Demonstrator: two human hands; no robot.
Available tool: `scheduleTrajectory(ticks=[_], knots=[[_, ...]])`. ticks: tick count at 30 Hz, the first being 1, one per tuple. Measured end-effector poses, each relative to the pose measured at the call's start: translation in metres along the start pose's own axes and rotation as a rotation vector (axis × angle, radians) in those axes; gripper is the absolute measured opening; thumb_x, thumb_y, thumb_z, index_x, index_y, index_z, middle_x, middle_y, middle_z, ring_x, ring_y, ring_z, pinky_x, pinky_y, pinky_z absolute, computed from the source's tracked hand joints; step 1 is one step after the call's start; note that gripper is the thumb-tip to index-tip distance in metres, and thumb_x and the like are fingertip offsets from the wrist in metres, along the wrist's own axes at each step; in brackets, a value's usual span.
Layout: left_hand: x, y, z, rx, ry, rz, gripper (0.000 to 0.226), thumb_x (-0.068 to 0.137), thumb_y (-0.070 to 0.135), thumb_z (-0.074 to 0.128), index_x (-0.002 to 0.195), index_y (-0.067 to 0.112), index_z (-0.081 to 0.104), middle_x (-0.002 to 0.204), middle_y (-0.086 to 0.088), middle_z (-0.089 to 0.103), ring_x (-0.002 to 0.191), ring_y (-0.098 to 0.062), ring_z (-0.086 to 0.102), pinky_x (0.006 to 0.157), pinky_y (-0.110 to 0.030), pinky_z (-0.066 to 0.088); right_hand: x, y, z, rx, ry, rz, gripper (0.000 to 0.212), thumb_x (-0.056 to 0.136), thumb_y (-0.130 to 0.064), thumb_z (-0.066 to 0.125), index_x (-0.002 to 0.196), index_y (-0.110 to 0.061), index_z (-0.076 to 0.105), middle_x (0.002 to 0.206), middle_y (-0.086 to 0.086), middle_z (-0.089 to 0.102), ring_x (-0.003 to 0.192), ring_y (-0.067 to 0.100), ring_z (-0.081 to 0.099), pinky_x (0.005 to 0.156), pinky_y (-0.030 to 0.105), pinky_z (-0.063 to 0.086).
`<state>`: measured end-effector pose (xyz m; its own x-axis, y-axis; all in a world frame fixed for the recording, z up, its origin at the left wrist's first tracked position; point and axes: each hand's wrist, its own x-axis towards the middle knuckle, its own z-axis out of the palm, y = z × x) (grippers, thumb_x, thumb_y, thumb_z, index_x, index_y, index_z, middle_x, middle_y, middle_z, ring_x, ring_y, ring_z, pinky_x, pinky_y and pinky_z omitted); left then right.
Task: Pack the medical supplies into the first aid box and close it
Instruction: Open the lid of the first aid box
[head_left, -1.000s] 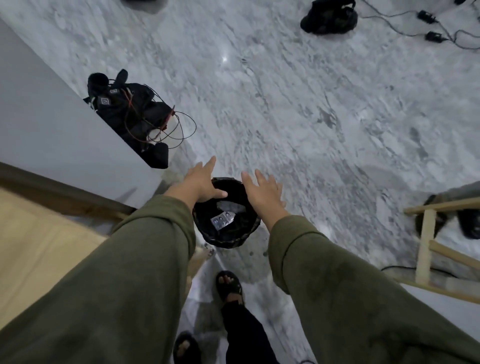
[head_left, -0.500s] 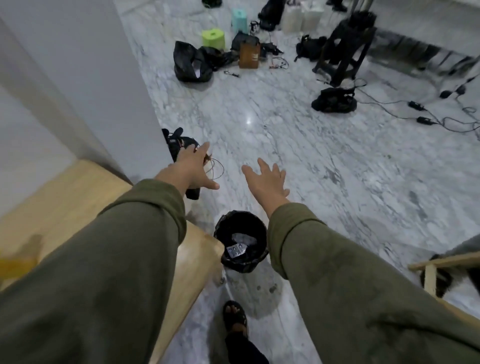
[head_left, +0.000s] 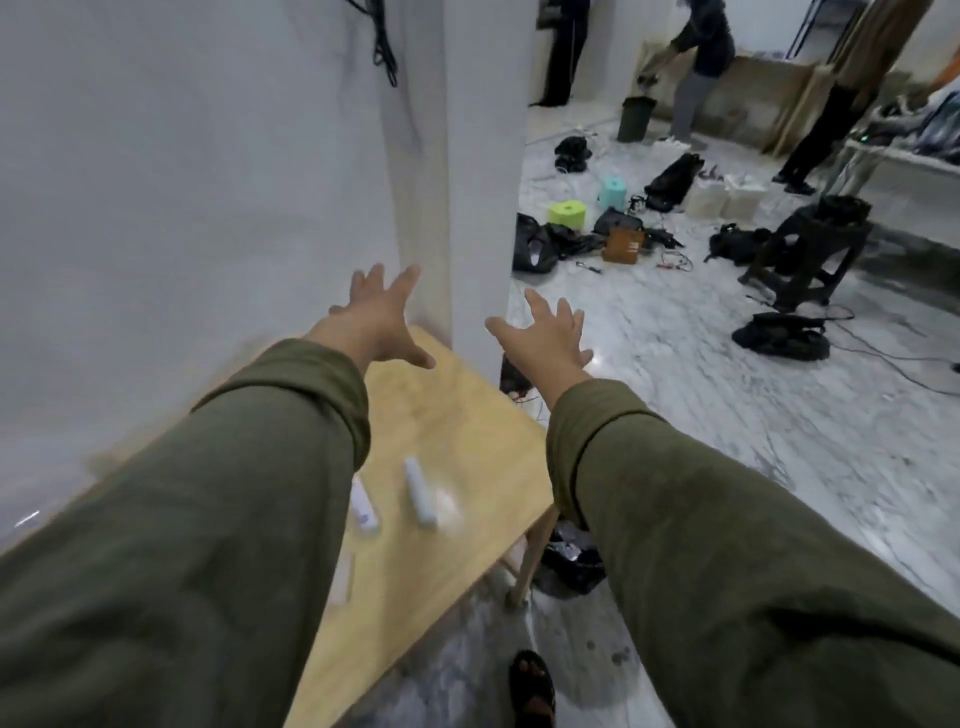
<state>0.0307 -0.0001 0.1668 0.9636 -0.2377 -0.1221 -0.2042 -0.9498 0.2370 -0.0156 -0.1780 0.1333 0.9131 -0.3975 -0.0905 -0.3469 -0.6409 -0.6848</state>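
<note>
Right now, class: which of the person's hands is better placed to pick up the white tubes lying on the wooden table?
Probably left. The left hand hovers open above the wooden table, where the white tubes lie. The right hand, also open, hangs beyond the table's edge, over the floor.

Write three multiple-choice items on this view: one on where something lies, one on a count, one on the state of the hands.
1. Where do the white tubes lie?
A. on the wooden table
B. on the marble floor
C. in the black bin

2. How many white tubes show plainly between the sleeves?
A. five
B. none
C. two

3. What are the left hand and right hand doing?
A. each grips a tube
B. both spread open, holding nothing
C. both clenched into fists

Answers:
1. A, both tubes rest on the tabletop.
2. C, one lies beside the left sleeve, another just right of it.
3. B, the fingers are splayed in the air.
</note>
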Motion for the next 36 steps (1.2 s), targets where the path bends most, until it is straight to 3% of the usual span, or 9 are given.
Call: scheduleTrajectory(ticks=[12, 19, 23, 30, 36], knots=[[-0.133, -0.18, -0.074, -0.021, 0.167, -0.438, 0.122, 0.065, 0.043, 0.082, 0.148, 0.036, -0.007, 0.159, -0.008, -0.012, 0.146, -0.028, -0.014, 0.114, -0.058, 0.011, -0.075, -0.161, 0.103, -0.033, -0.231, -0.419, 0.076, 0.081, -0.053, 0.052, 0.147, -0.037, 0.019, 0.16, 0.004, 0.001, 0.147, 0.025, -0.008, 0.113, 0.059, 0.004], [-0.217, -0.275, -0.062, -0.102, 0.201, -0.736, 0.123, 0.064, 0.041, 0.083, 0.148, 0.036, -0.005, 0.159, -0.008, -0.012, 0.146, -0.029, -0.015, 0.114, -0.057, 0.01, -0.123, -0.228, 0.192, -0.052, -0.474, -0.65, 0.078, 0.081, -0.053, 0.057, 0.146, -0.037, 0.018, 0.16, 0.004, 0.002, 0.147, 0.025, -0.009, 0.113, 0.059, 0.004], [-0.256, -0.319, -0.036, -0.161, 0.155, -0.872, 0.126, 0.062, 0.041, 0.084, 0.149, 0.034, -0.006, 0.159, -0.009, -0.013, 0.146, -0.03, -0.015, 0.116, -0.057, 0.01, -0.157, -0.233, 0.246, -0.098, -0.612, -0.769, 0.083, 0.08, -0.054, 0.062, 0.146, -0.037, 0.016, 0.16, 0.005, 0.001, 0.148, 0.027, -0.005, 0.114, 0.06, 0.005], [-0.276, -0.374, 0.027, -0.309, 0.033, -0.91, 0.128, 0.062, 0.033, 0.086, 0.148, 0.036, -0.008, 0.159, -0.008, -0.016, 0.147, -0.029, -0.01, 0.118, -0.052, 0.013, -0.193, -0.21, 0.334, -0.156, -0.775, -0.722, 0.099, 0.068, -0.052, 0.076, 0.145, -0.043, 0.014, 0.16, 0.002, -0.004, 0.147, 0.034, 0.004, 0.116, 0.057, 0.019], [-0.269, -0.397, 0.06, -0.463, 0.024, -0.838, 0.129, 0.063, 0.024, 0.086, 0.146, 0.041, -0.011, 0.159, -0.008, -0.012, 0.146, -0.035, 0.01, 0.114, -0.049, 0.023, -0.206, -0.199, 0.364, -0.127, -0.719, -0.608, 0.103, 0.067, -0.044, 0.08, 0.145, -0.039, 0.014, 0.159, 0.004, -0.012, 0.145, 0.038, 0.007, 0.116, 0.047, 0.018]])
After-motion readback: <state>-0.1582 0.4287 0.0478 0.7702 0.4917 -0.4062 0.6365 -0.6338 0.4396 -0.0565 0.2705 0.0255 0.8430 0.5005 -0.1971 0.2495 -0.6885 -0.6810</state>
